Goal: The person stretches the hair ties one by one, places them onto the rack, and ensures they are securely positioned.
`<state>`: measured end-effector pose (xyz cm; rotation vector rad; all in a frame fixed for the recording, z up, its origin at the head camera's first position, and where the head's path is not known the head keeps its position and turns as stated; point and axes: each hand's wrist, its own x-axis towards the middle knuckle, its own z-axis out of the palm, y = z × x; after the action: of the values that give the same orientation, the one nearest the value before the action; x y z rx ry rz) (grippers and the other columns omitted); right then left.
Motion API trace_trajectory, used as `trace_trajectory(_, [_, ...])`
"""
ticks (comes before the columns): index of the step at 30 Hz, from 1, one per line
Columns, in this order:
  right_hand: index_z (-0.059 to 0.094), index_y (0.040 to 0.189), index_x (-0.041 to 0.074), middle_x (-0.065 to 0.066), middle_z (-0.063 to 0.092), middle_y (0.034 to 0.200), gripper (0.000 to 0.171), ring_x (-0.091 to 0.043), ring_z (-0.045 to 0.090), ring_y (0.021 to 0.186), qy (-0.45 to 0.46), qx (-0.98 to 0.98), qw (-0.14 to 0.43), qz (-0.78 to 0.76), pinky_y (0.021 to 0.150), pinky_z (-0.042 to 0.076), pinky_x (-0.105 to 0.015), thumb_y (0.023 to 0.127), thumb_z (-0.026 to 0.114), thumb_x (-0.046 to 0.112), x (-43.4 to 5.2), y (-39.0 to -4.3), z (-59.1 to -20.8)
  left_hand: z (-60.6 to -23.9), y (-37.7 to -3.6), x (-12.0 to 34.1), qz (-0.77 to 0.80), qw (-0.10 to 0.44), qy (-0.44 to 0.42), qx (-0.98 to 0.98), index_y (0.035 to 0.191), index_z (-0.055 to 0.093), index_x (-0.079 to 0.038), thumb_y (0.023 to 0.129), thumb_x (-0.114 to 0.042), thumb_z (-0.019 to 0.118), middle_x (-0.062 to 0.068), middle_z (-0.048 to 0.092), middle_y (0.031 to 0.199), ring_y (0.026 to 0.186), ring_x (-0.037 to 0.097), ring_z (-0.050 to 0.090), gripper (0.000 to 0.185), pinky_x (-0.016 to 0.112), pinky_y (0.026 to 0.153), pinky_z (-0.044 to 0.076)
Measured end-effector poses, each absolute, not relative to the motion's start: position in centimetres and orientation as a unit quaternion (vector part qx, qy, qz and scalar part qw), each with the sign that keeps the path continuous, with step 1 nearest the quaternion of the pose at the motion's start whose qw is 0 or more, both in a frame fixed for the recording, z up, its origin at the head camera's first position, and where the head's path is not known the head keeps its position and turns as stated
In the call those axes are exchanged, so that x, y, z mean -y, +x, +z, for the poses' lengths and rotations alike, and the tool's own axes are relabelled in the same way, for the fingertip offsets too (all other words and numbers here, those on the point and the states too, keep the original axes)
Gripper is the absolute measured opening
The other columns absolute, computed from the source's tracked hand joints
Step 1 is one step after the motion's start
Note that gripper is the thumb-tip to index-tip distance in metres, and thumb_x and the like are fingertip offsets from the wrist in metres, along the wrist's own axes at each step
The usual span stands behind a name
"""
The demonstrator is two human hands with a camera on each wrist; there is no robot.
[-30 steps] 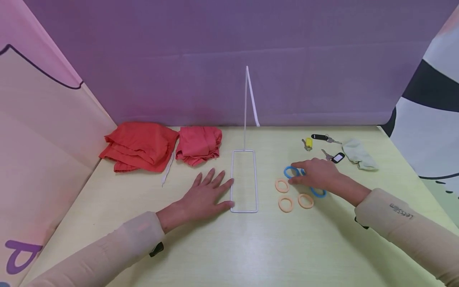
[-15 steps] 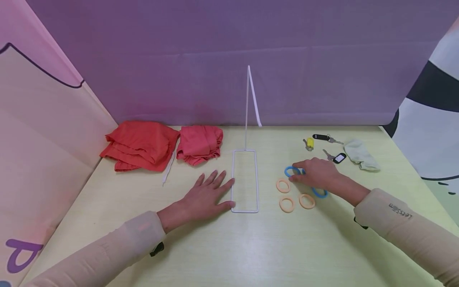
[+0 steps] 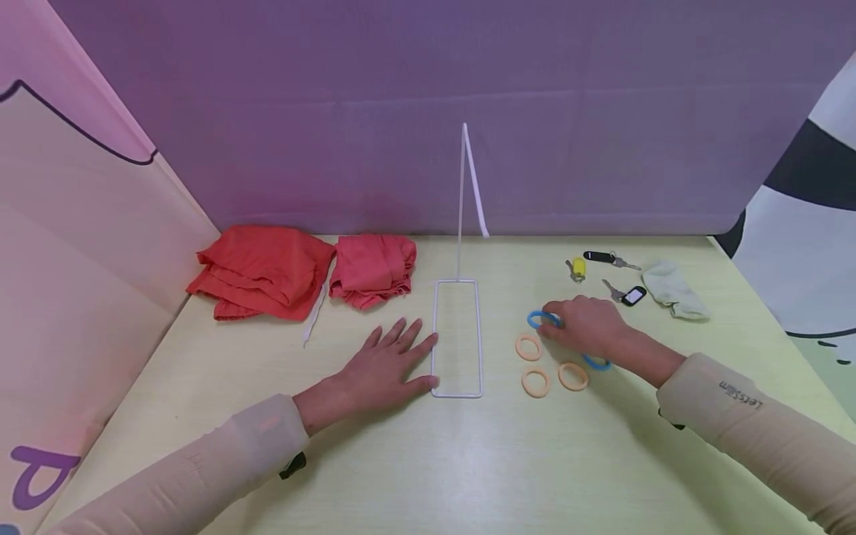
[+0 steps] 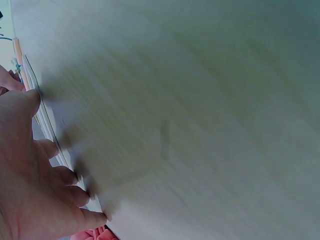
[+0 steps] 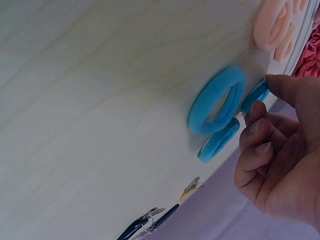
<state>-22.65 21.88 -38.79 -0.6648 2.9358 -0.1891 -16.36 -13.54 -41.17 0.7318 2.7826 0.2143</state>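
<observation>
My left hand (image 3: pixel 401 355) lies flat and open on the pale table (image 3: pixel 428 461), its fingertips against the left side of a white wire stand's rectangular base (image 3: pixel 457 338). The left wrist view shows that hand (image 4: pixel 35 175) beside the wire (image 4: pixel 47 120). My right hand (image 3: pixel 551 324) reaches over several blue rings; thumb and finger pinch the edge of one blue ring (image 3: pixel 539 319). In the right wrist view the pinched ring (image 5: pixel 256 94) sits at my fingertips (image 5: pixel 272 82), with two more blue rings (image 5: pixel 217 100) lying beside it. Three orange rings (image 3: pixel 528 346) lie just left of the hand.
Two red cloths (image 3: pixel 264 271) lie at the back left with a white cord (image 3: pixel 313 316). Keys with yellow (image 3: pixel 576 267) and black tags (image 3: pixel 597 256) and a pale green cloth (image 3: pixel 672 288) lie at the back right. The stand's upright wire (image 3: pixel 461 193) rises in the middle.
My right hand and the blue ring under its fingertips have shifted slightly to the left. The left hand has stayed flat by the wire base.
</observation>
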Motion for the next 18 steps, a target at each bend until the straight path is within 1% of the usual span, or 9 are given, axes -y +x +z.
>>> trace_trajectory(7, [0.068,0.122,0.013,0.002,0.063,0.065,0.034,-0.015,0.054,0.054,-0.215,-0.973,0.035,-0.073,0.043,0.038,-0.032,0.097,0.060,0.035,-21.9,-22.4,-39.0,-41.2,-16.3,13.5,0.075,0.129,0.252,-0.956,0.161,0.019,-0.029,0.097,-0.065,0.044,0.006,0.013,0.170,0.158,0.035,0.005,0.077,0.062,0.124,0.010])
trace_trajectory(11, [0.066,0.125,0.013,0.002,0.062,0.063,0.037,-0.015,0.053,0.053,-0.210,-0.974,0.019,-0.078,0.042,0.036,-0.032,0.097,0.060,0.035,-21.9,-22.3,-38.8,-41.1,-16.3,13.5,0.075,0.129,0.251,-0.956,0.161,0.019,-0.030,0.098,-0.065,0.045,0.006,0.012,0.170,0.158,0.035,0.005,0.077,0.062,0.124,0.010])
trace_trajectory(14, [0.065,0.126,0.014,0.004,0.063,0.063,0.037,-0.013,0.050,0.049,-0.203,-0.976,-0.001,-0.085,0.041,0.033,-0.031,0.097,0.060,0.037,-21.9,-22.1,-37.9,-41.1,-16.3,13.5,0.073,0.129,0.251,-0.957,0.161,0.019,-0.029,0.098,-0.065,0.045,0.006,0.012,0.170,0.157,0.035,0.005,0.077,0.062,0.124,0.010])
trace_trajectory(18, [0.065,0.125,0.016,0.008,0.061,0.062,0.035,-0.011,0.048,0.046,-0.192,-0.974,-0.034,-0.119,0.041,0.031,-0.028,0.098,0.060,0.038,-21.6,-21.5,-35.8,-41.2,-16.3,13.5,0.070,0.128,0.250,-0.957,0.161,0.019,-0.029,0.098,-0.065,0.044,0.006,0.012,0.170,0.157,0.035,0.005,0.077,0.062,0.124,0.010])
